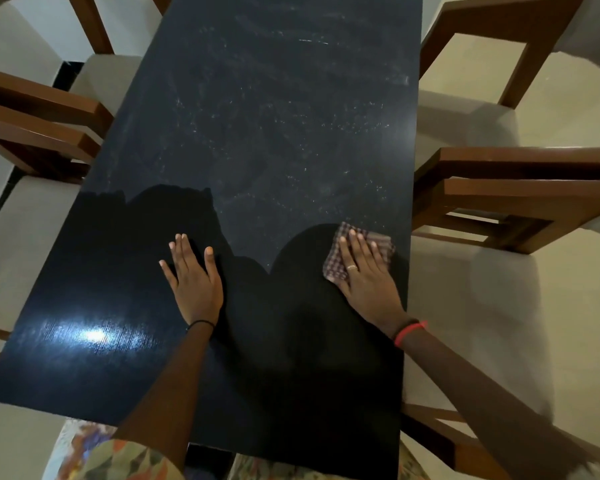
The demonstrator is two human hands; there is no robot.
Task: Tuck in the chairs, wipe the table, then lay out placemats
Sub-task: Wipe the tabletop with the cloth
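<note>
Pale floor tiles and wooden chairs (506, 199) with beige cushioned seats surround a long, dark tabletop (257, 133), whose long axis runs away from the person. The chairs on both sides are seen drawn close to its edges.

A checked cloth (378, 242), folded into a small soft pad in maroon and pale squares, lies flat on the tabletop near the right edge. It is pressed under the right hand (366, 271), whose fingers (355, 244) are held flat and slightly spread over the fabric; a ring is worn on one of them and a red band at the wrist. The left hand (194, 278) is laid palm-down on the bare surface, well apart from the cloth, its fingers (184, 247) extended and lightly spread, holding nothing; it is judged to be bracing the body.

The near part of the tabletop shows a deep, clean black with a bright glare patch (94, 336) and a fine grain, while the far part is covered with a greyish, speckled film of dust and smears (274, 126). The boundary between the two runs just ahead of both hands.

The wiping step is judged to be under way and perhaps a third done. The unwiped area lies forward of the cloth and to its left, so the coming stroke is expected to be pushed away along the long axis by the right hand. No placemats are in view.
</note>
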